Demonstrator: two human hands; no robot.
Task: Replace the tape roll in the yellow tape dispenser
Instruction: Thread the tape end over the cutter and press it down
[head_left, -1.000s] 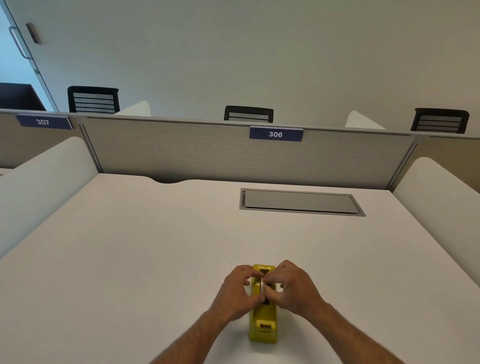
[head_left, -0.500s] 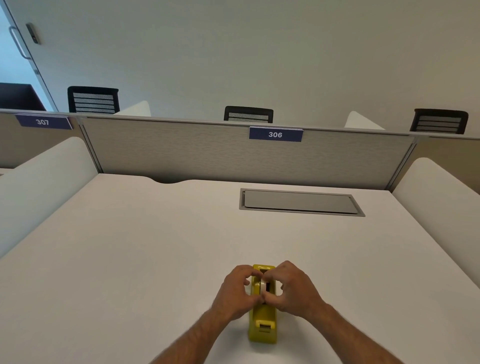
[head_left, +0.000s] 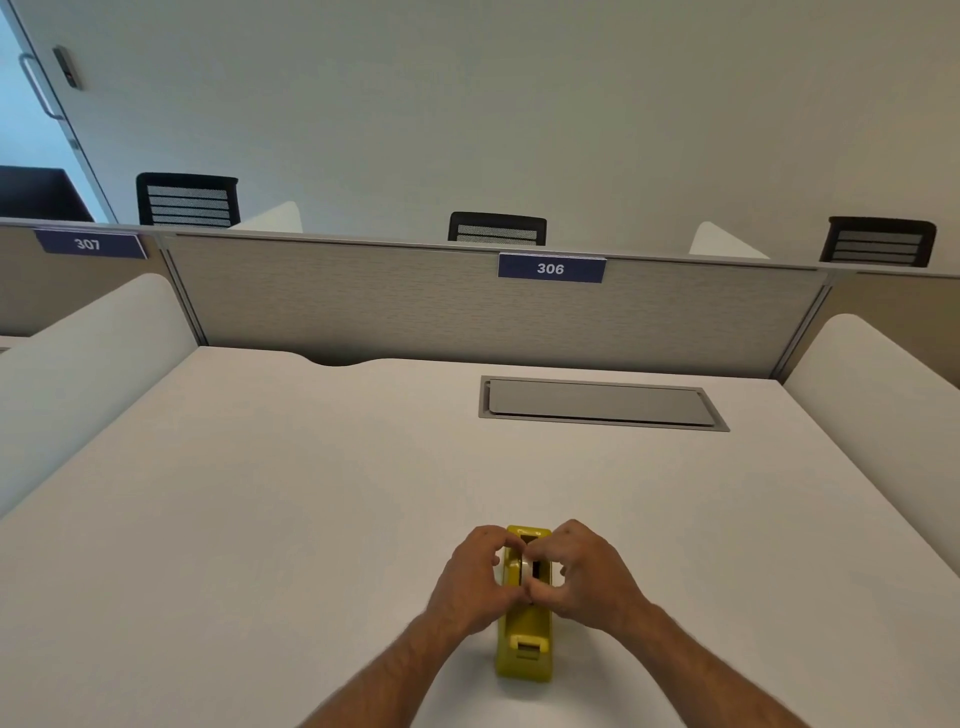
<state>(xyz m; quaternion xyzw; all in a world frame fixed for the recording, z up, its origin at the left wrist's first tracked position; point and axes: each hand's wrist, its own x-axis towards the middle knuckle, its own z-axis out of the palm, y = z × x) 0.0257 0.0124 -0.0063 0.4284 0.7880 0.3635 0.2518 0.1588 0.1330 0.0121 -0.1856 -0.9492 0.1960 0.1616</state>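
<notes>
A yellow tape dispenser (head_left: 524, 649) stands lengthwise on the white desk (head_left: 260, 519) near its front edge, cutter end towards me. A pale tape roll (head_left: 528, 567) sits upright in the dispenser's slot, only its top edge showing. My left hand (head_left: 475, 582) curls around the roll from the left, thumb and fingers pinching it. From the right, my right hand (head_left: 587, 577) does the same, and the two thumbs meet just in front of the roll. Both hands hide the dispenser's sides and the roll's core.
A grey metal cable hatch (head_left: 597, 402) is set flush in the desk farther back. A fabric partition (head_left: 415, 306) with a 306 label closes the far edge, and white side dividers (head_left: 88, 364) flank the desk. Black chair backs show behind the partition.
My fingertips have spread apart a little over the roll, and the thumbs have pressed together at its near side. The dispenser has stayed in place.
</notes>
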